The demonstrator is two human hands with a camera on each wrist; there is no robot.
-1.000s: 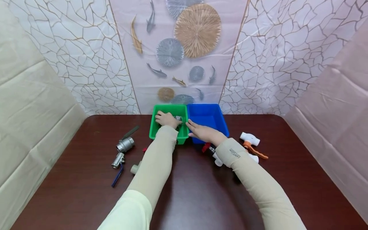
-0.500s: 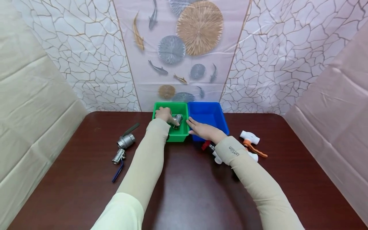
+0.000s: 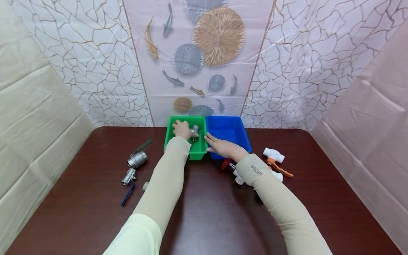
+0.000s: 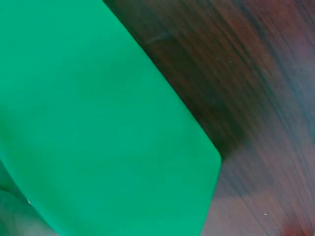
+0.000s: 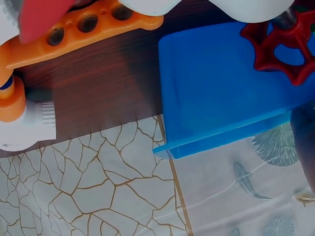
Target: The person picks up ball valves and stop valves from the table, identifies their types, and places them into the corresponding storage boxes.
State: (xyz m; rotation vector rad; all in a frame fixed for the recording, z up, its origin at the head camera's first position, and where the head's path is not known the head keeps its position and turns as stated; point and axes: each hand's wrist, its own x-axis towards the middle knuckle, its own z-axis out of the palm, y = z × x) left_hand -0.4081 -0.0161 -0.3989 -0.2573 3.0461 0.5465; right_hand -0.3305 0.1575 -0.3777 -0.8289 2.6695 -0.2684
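My left hand point(image 3: 182, 130) is inside the green bin point(image 3: 198, 156), its fingers spread toward the left wall. Beside it sits a metal valve point(image 3: 195, 129), which the thumb overlaps in the head view; part of the valve is hidden by the hand. Straight fingers of my right hand point(image 3: 224, 147) lie at the rim where the green bin meets the blue bin point(image 3: 245, 136). The left wrist view is mostly filled by the green bin's outer wall point(image 4: 108, 118). Below the right hand, a red handwheel point(image 5: 290, 37) shows against the blue bin's side point(image 5: 216, 83).
On the left lie a metal ball valve point(image 3: 137, 159) with a dark lever and a smaller one point(image 3: 129, 176) with a blue lever. A pale fitting point(image 3: 145, 186) peeks out beside the left sleeve. To the right are white plastic valves point(image 3: 273, 154), one with an orange handle point(image 3: 283, 170).
My left hand has shifted slightly left within the green bin, uncovering more of the metal valve. The right hand stays at the shared rim. The head view has tilted slightly.
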